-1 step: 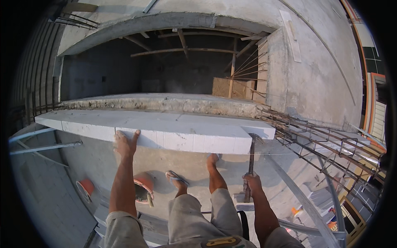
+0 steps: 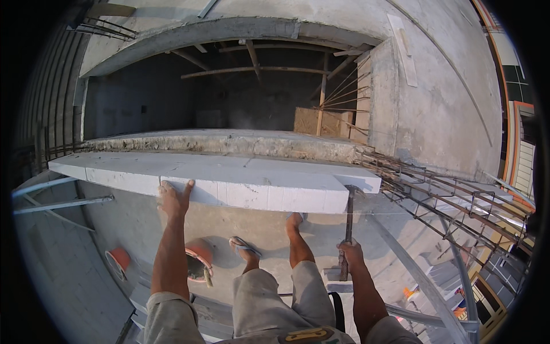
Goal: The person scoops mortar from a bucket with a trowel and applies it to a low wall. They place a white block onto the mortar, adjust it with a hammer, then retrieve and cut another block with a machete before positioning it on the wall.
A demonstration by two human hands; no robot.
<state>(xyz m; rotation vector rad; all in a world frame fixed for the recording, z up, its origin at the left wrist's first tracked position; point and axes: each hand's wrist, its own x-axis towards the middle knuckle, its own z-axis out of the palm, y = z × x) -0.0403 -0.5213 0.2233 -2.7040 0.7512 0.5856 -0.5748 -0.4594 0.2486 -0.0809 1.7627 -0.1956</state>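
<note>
A row of pale white blocks forms a low wall across the middle of the view. Against its near face, left of centre, rests my left hand; the thumb is spread from the fingers and the fingertips reach the top edge. My right hand is closed round the handle of a hammer. The hammer's head is up by the right end corner of the near block, and whether it touches the block I cannot tell. A thin string line runs rightward from that corner.
Behind the blocks, a concrete ledge borders a deep dark opening. Tied rebar juts out at right, above a slanting metal bar. Orange buckets stand on the floor near my sandalled feet.
The hammer and my right hand have shifted very slightly to the right. My left hand stays in the same place on the block.
</note>
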